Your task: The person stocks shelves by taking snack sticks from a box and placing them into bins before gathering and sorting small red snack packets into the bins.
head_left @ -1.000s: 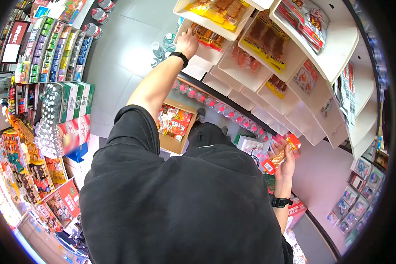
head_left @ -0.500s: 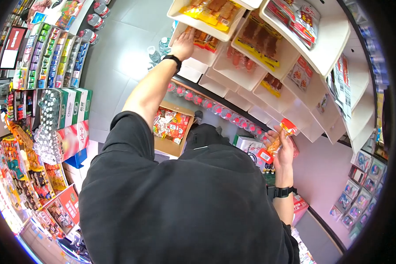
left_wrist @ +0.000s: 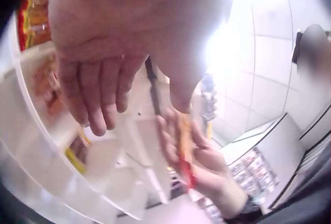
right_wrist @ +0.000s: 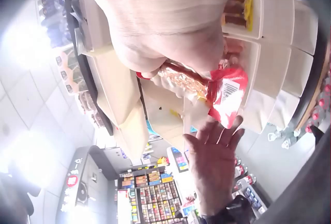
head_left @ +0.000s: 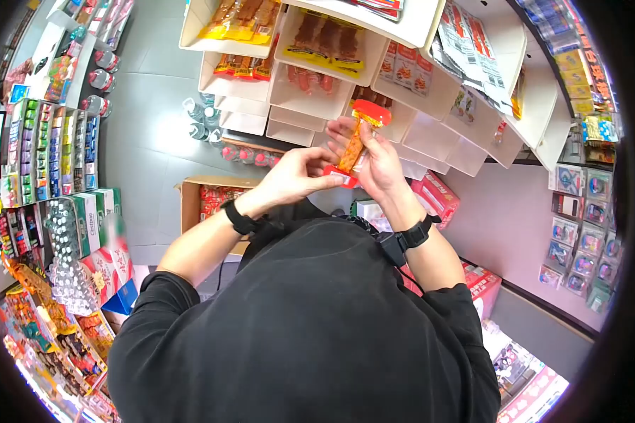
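Note:
A snack packet (head_left: 351,149) with red ends and an orange-brown middle is held upright in my right hand (head_left: 382,168), between the thumb and fingers. In the right wrist view, the packet's red end (right_wrist: 227,96) with a barcode sticks out from under that hand. My left hand (head_left: 298,175) is at the packet's lower end, fingers extended and apparently gripping nothing; whether its fingertips touch the packet is unclear. The left wrist view shows the left hand (left_wrist: 129,43) with relaxed fingers, the packet (left_wrist: 186,151) beyond it in the other hand.
White bins (head_left: 310,99) with packaged snacks rise in front, some holding yellow-edged packs (head_left: 324,46). An open cardboard box (head_left: 190,204) of red packets is on the floor to the left. Bottles (head_left: 204,116) stand beyond the bins, and a pink-red carton (head_left: 434,201) is at the right.
My left hand has left the bin with red and yellow packs and come back beside the packet. The right hand has brought the packet inward, in front of the body. The head view has shifted.

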Motion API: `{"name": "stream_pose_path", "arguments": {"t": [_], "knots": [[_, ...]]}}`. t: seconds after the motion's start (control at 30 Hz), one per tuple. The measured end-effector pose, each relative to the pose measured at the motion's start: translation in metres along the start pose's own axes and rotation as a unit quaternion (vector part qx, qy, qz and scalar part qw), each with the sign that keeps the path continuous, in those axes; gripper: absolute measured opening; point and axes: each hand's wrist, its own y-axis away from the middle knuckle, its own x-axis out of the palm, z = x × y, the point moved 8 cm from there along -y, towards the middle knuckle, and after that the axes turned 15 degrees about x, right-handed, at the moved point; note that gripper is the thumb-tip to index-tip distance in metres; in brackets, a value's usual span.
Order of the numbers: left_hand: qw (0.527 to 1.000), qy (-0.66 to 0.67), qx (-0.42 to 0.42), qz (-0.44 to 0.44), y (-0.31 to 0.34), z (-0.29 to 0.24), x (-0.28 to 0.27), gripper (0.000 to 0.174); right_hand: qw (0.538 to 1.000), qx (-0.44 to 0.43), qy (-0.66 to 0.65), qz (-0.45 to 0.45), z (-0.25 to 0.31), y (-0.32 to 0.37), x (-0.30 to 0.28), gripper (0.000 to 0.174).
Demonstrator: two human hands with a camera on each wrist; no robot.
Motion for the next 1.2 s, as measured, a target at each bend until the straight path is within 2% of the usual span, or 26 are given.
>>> {"name": "stream_pose_path", "arguments": {"t": [0.07, 0.17, 0.2, 0.23, 0.27, 0.3, 0.33, 0.37, 0.4, 0.43, 0.47, 0.5, 0.53, 0.57, 0.6, 0.7, 0.77, 0.83, 0.87, 0.9, 0.93, 1.0, 1.03, 1.1, 1.2], "knots": [[1.0, -0.004, -0.008, -0.025, 0.001, 0.003, -0.002, 0.029, 1.0, 0.01, -0.001, 0.01, 0.0, -0.001, 0.002, 0.048], [0.985, -0.138, 0.044, -0.095, 0.003, -0.012, -0.022, 0.014, 0.997, -0.038, 0.059, -0.036, 0.014, 0.008, -0.009, 0.038], [0.972, -0.203, 0.074, -0.093, 0.004, -0.021, -0.027, 0.015, 0.982, -0.096, 0.148, -0.063, 0.024, 0.016, -0.006, 0.034], [0.954, -0.268, 0.101, -0.092, 0.005, -0.029, -0.031, 0.017, 0.956, -0.151, 0.234, -0.088, 0.032, 0.025, -0.002, 0.03], [0.953, -0.272, 0.1, -0.091, 0.004, -0.028, -0.031, 0.017, 0.916, -0.222, 0.324, -0.086, 0.04, 0.034, 0.011, 0.032], [0.945, -0.272, 0.113, -0.142, 0.006, -0.027, -0.038, 0.018, 0.916, -0.223, 0.322, -0.085, 0.043, 0.041, 0.015, 0.032], [0.935, -0.271, 0.127, -0.192, 0.007, -0.03, -0.045, 0.02, 0.855, -0.285, 0.424, -0.091, 0.05, 0.056, 0.032, 0.037], [0.934, -0.272, 0.129, -0.192, 0.006, -0.032, -0.047, 0.02, 0.777, -0.342, 0.52, -0.095, 0.054, 0.07, 0.048, 0.042], [0.974, -0.126, 0.046, -0.181, 0.005, -0.016, -0.047, 0.024, 0.741, -0.355, 0.561, -0.095, 0.053, 0.077, 0.051, 0.049], [0.985, 0.024, -0.038, -0.165, 0.007, -0.002, -0.041, 0.03, 0.741, -0.355, 0.562, -0.094, 0.055, 0.08, 0.052, 0.049], [0.983, 0.119, -0.09, -0.11, 0.007, -0.002, -0.025, 0.039, 0.69, -0.411, 0.591, -0.08, 0.056, 0.09, 0.061, 0.046], [0.982, 0.121, -0.09, -0.113, 0.009, -0.003, -0.022, 0.039, 0.634, -0.464, 0.616, -0.063, 0.053, 0.099, 0.069, 0.043], [0.976, 0.175, -0.099, -0.08, 0.01, -0.003, -0.007, 0.039, 0.624, -0.46, 0.629, -0.048, 0.048, 0.1, 0.069, 0.04], [0.967, 0.227, -0.107, -0.046, 0.01, -0.005, 0.007, 0.039, 0.626, -0.461, 0.628, -0.045, 0.046, 0.101, 0.069, 0.04], [0.967, 0.234, -0.083, -0.05, 0.005, -0.011, 0.017, 0.039, 0.623, -0.443, 0.645, -0.021, 0.039, 0.099, 0.07, 0.042], [0.973, 0.205, -0.089, -0.064, -0.001, 0.0, 0.017, 0.037, 0.621, -0.406, 0.67, 0.026, 0.023, 0.091, 0.066, 0.048], [0.951, 0.276, -0.088, -0.112, -0.003, 0.017, 0.006, 0.032, 0.635, -0.348, 0.689, 0.007, 0.016, 0.08, 0.057, 0.05], [0.953, 0.263, -0.061, -0.135, -0.004, 0.027, -0.024, 0.028, 0.671, -0.304, 0.676, -0.018, 0.015, 0.083, 0.048, 0.052], [0.966, 0.176, -0.071, -0.178, -0.001, 0.021, -0.047, 0.026, 0.679, -0.294, 0.671, -0.041, 0.013, 0.086, 0.035, 0.051], [0.964, 0.164, -0.029, -0.208, -0.003, 0.043, -0.076, 0.033, 0.686, -0.284, 0.666, -0.066, 0.011, 0.087, 0.019, 0.051], [0.972, 0.069, -0.019, -0.224, -0.002, 0.052, -0.109, 0.035, 0.687, -0.284, 0.666, -0.061, 0.008, 0.091, 0.01, 0.051], [0.963, -0.105, -0.03, -0.246, 0.001, 0.063, -0.175, 0.037, 0.721, -0.188, 0.654, -0.134, 0.005, 0.092, -0.026, 0.048], [0.948, -0.183, -0.049, -0.255, 0.001, 0.069, -0.208, 0.037, 0.72, -0.187, 0.654, -0.133, 0.002, 0.095, -0.032, 0.048], [0.894, -0.301, -0.034, -0.331, -0.003, 0.079, -0.273, 0.042, 0.757, -0.113, 0.615, -0.192, -0.003, 0.1, -0.059, 0.044], [0.843, -0.414, -0.002, -0.343, -0.037, 0.06, -0.327, 0.042, 0.754, -0.105, 0.608, -0.226, -0.012, 0.109, -0.08, 0.041]]}}
